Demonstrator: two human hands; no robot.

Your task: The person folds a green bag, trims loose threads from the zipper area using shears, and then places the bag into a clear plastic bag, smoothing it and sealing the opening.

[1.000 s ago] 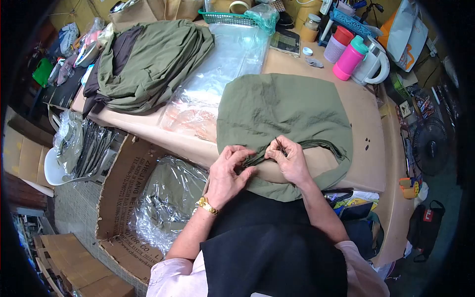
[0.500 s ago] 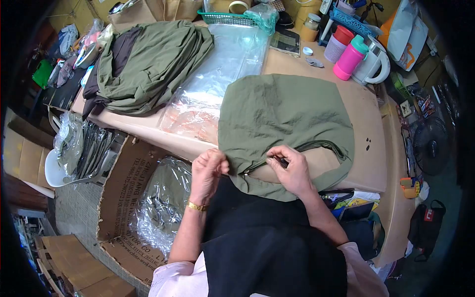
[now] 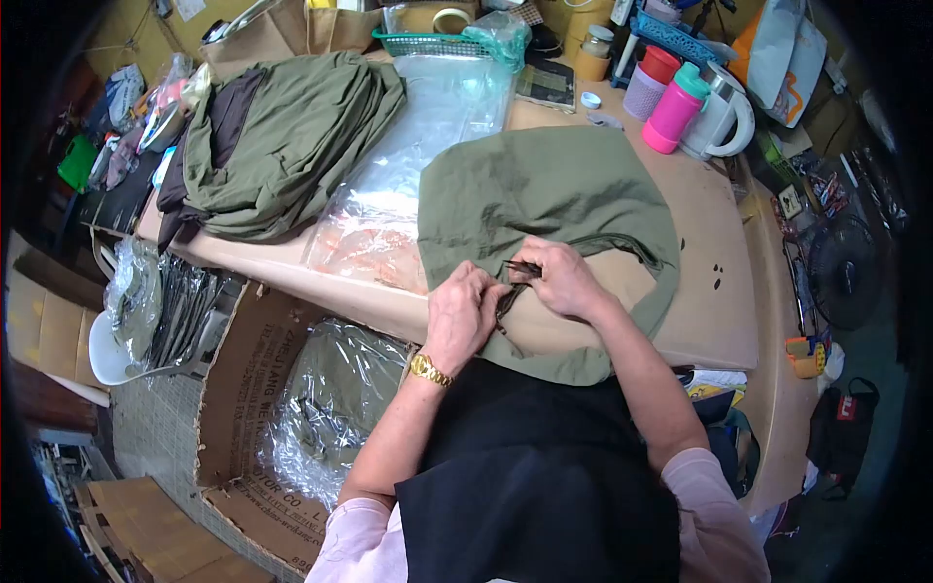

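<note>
An olive-green fabric piece (image 3: 544,185) lies on the table before me, with an opening edged by a dark zipper (image 3: 622,243). My left hand (image 3: 465,316), wearing a gold watch, is closed in a pinch on the fabric at the left end of the opening. Close beside it, my right hand (image 3: 564,280) is closed round small dark thread snips (image 3: 523,267). The snips' tips point left toward the pinched edge. Fingers partly hide the snips and the zipper end.
A stack of olive-green fabric pieces (image 3: 292,146) and clear plastic bags (image 3: 428,126) lie left on the table (image 3: 719,321). A pink bottle (image 3: 675,112) and a kettle (image 3: 724,117) stand at the back right. Below left is a cardboard box (image 3: 228,408) with plastic-wrapped goods.
My left hand has moved right and up onto the fabric's edge and pinches it. My right hand has shifted slightly up and left, bringing the snips close to it.
</note>
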